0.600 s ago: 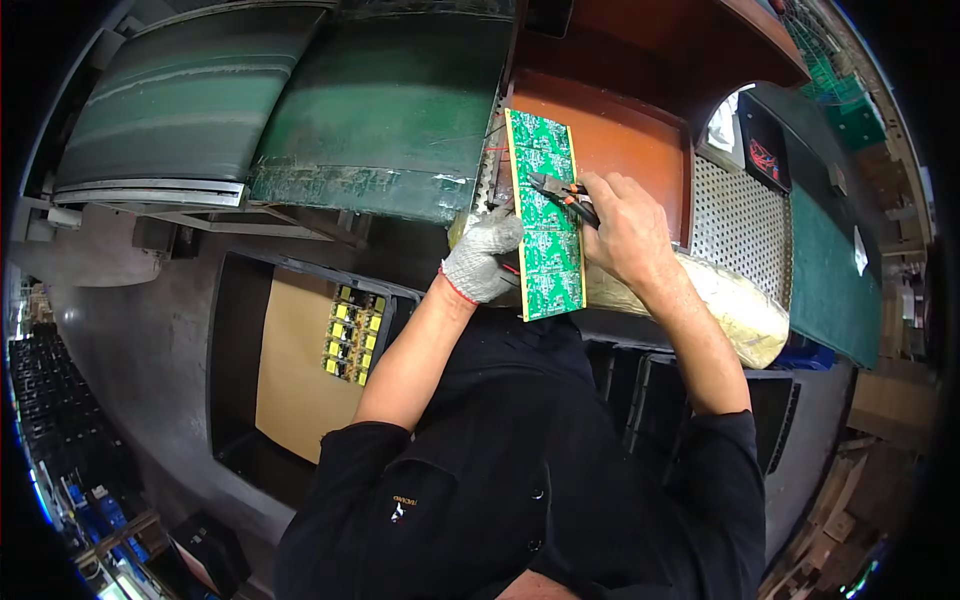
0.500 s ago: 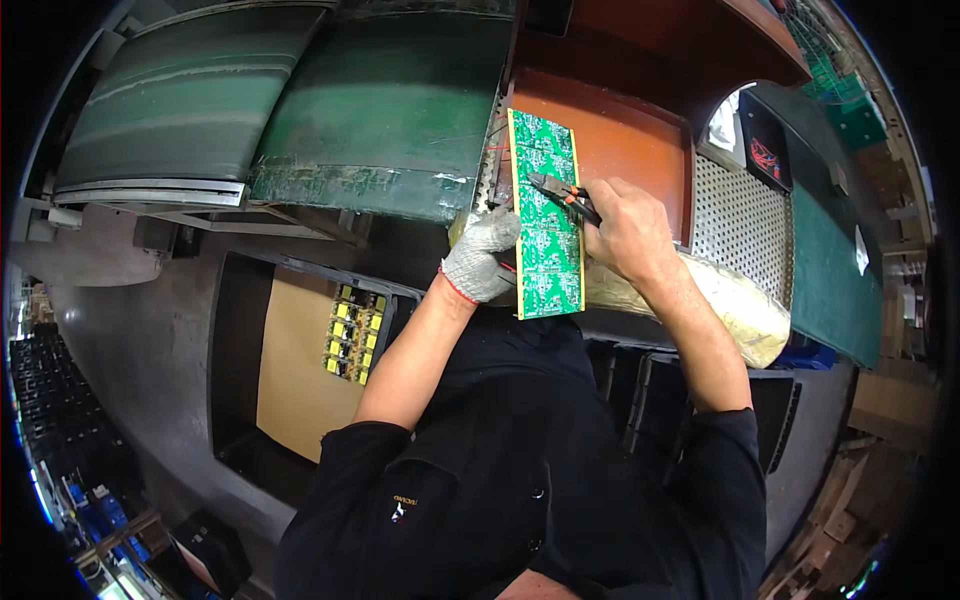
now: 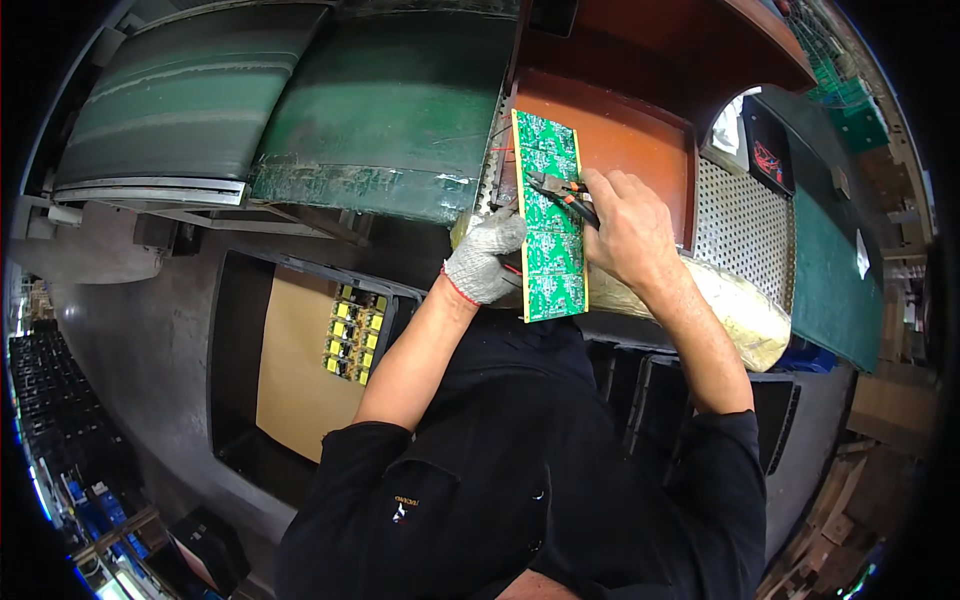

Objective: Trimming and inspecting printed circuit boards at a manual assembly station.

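A long green circuit board (image 3: pixel 555 255) with yellowish edge strips is held up in front of me, its solder side showing. My left hand (image 3: pixel 487 260), in a grey knitted glove with a red cuff, grips the board's left edge; some of its fingers are hidden behind the board. Bare and closed, my right hand (image 3: pixel 630 222) holds a pair of cutting pliers (image 3: pixel 566 197) with black and orange handles. The jaws of the pliers lie over the upper half of the board. Red and black wires (image 3: pixel 503 148) stick out past the board's left edge.
Behind the board stands an orange-brown tray (image 3: pixel 635 140) beside a perforated metal surface (image 3: pixel 740 215). A green conveyor belt (image 3: pixel 380 110) runs to the left. Lower left, a black bin (image 3: pixel 235 340) holds cardboard and boards with yellow parts (image 3: pixel 355 333). A black box (image 3: pixel 768 150) contains red wires.
The board and both hands have shifted very slightly to the right. The right hand's fingers have changed a little on the handles, whose gap looks somewhat wider.
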Motion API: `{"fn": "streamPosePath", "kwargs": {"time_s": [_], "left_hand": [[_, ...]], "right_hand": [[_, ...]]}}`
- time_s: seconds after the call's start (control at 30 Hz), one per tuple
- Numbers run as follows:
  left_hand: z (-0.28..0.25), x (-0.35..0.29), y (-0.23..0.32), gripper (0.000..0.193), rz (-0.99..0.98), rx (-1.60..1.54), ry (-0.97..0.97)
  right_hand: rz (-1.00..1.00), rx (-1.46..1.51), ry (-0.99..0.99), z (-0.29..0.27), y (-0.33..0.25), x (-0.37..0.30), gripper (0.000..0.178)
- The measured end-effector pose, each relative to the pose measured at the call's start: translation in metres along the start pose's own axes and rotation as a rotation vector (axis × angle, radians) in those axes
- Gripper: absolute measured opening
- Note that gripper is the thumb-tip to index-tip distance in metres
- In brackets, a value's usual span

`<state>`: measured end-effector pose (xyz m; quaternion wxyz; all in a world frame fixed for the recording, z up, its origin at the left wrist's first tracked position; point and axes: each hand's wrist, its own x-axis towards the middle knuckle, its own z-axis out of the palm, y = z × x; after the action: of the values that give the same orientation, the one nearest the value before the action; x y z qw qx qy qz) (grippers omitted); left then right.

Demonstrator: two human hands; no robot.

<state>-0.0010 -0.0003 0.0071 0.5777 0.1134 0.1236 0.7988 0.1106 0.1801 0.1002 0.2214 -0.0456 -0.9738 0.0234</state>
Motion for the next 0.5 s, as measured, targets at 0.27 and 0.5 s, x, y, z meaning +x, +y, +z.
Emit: {"fn": "streamPosePath", "kwargs": {"time_s": [0.27,0.5], "left_hand": [[0.000,0.000,0.000,0.061,-0.013,-0.031,0.013],[-0.005,-0.001,-0.002,0.061,0.014,0.045,0.038]], "right_hand": [[0.115,0.035,-0.232,0.000,0.007,-0.001,0.035],[0.115,0.046,-0.097,0.008,0.012,-0.002,0.037]]}}
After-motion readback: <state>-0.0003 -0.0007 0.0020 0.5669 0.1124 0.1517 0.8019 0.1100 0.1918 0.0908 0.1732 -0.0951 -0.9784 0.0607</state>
